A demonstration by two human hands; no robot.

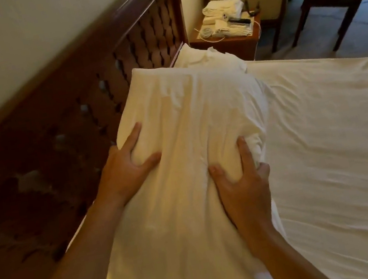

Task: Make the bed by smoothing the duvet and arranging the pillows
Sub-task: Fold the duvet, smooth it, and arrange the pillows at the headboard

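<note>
We grip the near pillow [180, 152] with left hand [124, 167] and right hand [241, 178], arranging it; next, seat it beside the far pillow [208, 61] ahead.

I see dim, warm light; the headboard [59, 136] smears with motion blur; straight lines bow at my wide-angle edges.
</note>
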